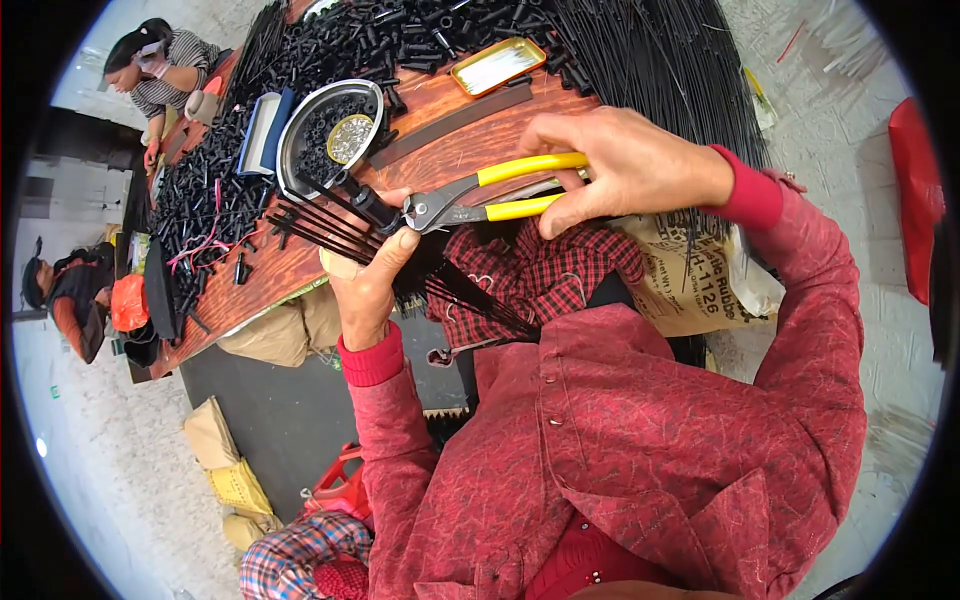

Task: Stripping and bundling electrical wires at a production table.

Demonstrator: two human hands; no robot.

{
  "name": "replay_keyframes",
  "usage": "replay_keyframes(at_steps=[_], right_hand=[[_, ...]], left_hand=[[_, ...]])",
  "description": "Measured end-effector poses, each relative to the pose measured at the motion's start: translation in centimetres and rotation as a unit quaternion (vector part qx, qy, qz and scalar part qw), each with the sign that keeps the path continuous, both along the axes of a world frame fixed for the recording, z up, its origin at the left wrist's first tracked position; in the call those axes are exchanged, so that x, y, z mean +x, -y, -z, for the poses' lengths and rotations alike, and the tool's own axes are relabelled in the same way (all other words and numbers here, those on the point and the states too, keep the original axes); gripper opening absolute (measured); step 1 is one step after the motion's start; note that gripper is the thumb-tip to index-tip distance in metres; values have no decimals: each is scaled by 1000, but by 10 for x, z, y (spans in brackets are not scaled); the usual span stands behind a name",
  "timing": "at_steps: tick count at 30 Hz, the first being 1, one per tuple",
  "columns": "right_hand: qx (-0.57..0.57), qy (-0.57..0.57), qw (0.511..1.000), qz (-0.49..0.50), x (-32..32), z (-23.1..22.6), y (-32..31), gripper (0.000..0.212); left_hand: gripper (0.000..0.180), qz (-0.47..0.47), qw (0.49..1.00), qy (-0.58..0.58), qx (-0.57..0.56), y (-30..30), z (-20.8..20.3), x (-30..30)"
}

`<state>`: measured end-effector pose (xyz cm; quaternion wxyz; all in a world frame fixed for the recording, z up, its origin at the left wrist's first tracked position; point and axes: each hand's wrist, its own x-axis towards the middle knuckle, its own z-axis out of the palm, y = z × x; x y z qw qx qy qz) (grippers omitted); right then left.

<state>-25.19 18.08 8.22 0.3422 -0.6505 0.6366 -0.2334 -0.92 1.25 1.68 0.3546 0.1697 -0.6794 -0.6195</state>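
My right hand [635,165] is closed around the yellow handles of a pair of pliers [462,200], which are spread apart. The dark jaws of the tool meet the work right beside my left thumb. My left hand [368,285] grips a bundle of thin black rods [480,300], which look like umbrella ribs, gathered at a black tubular piece [374,208]. Some rods fan out to the left over the table, others run down toward my lap. What lies between the jaws is too small to make out.
A metal bowl [290,165] of small black parts holds a round tin [350,140]. Heaps of black tubes [400,35], a yellow tray [500,68] and long black rods [665,80] cover the wooden table [470,135]. Two people [180,75] are at the left.
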Motion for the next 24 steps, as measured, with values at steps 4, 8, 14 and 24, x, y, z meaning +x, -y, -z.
replay_keyframes(at_steps=[4,8,14,24], right_hand=[[-260,-246,934,16,15,-4,-9,56],[-191,-186,964,9,13,-3,-8,48],[334,440,833,27,-5,21,9,82],[263,307,915,-8,5,11,8,81]], left_hand=[[37,1,1000,7,-5,1,-1,-2],[40,15,1000,2,24,2,-1,2],[43,65,998,0,20,-5,-11,4],[39,57,998,-5,-16,-4,-7,2]])
